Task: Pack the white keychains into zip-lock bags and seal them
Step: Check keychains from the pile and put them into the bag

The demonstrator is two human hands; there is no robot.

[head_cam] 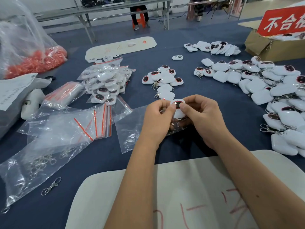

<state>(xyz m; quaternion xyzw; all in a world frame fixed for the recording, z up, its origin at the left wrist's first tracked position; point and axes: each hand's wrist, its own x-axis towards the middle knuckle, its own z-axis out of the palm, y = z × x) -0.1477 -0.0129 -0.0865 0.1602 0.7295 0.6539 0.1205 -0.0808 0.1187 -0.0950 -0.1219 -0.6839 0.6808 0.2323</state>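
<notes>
both hands (pixel 158 116) (pixel 203 116) pinch half-hidden keychain (pixel 178 106) over bag (pixel 132 129).

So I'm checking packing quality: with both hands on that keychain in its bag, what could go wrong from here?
The left hand and right hand pinch the keychain at the bag mouth; its clasp could catch in the zip strip and leave it unsealed. Loose empty bags lie close beside it, so one could be dragged along or mixed up.

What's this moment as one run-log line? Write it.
step: bagging | left hand: pinches keychain | right hand: pinches keychain | bag: under hands, seal unclear
</notes>
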